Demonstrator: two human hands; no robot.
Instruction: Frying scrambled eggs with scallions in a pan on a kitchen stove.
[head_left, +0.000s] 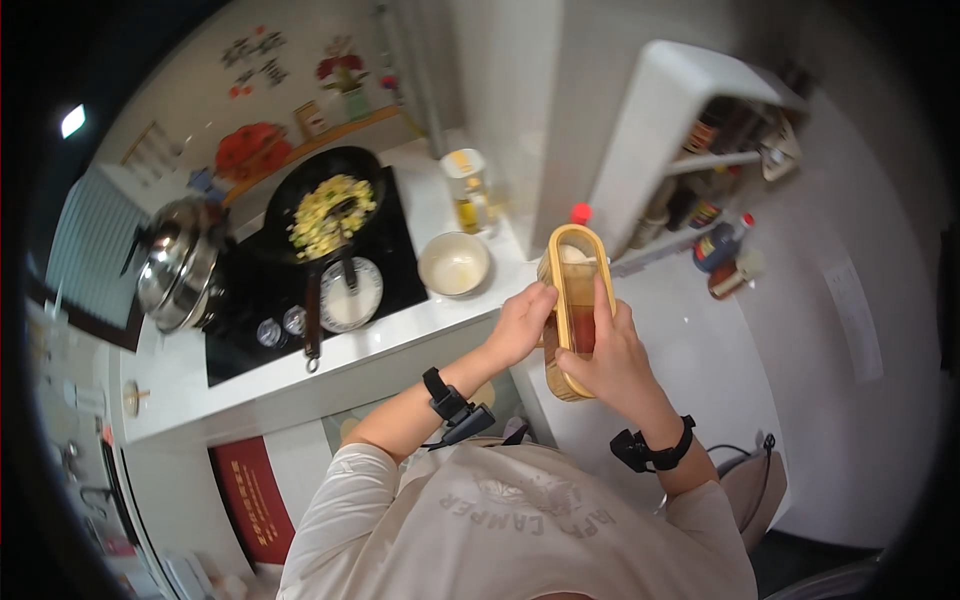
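Both my hands are on a long seasoning box (556, 322) with a yellow rim and a clear lid, raised over the counter's edge. White powder and reddish-brown contents show through the lid. My left hand (523, 322) grips the box's left side. My right hand (611, 352) holds its right side, with a finger lying on the lid. To the left, a cream bowl (454, 264) rests on the white counter near an oil bottle (469, 191). A black wok (277, 191) holds chopped yellow and green food (330, 217) with a dark-ended utensil in it.
A patterned plate (352, 296) sits on the black cooktop (397, 255), beside the wok's handle (312, 322). A steel steamer pot (176, 274) stands at the left. On the right are a white shelf (637, 127) with bottles and a dark bottle with a red cap (712, 247).
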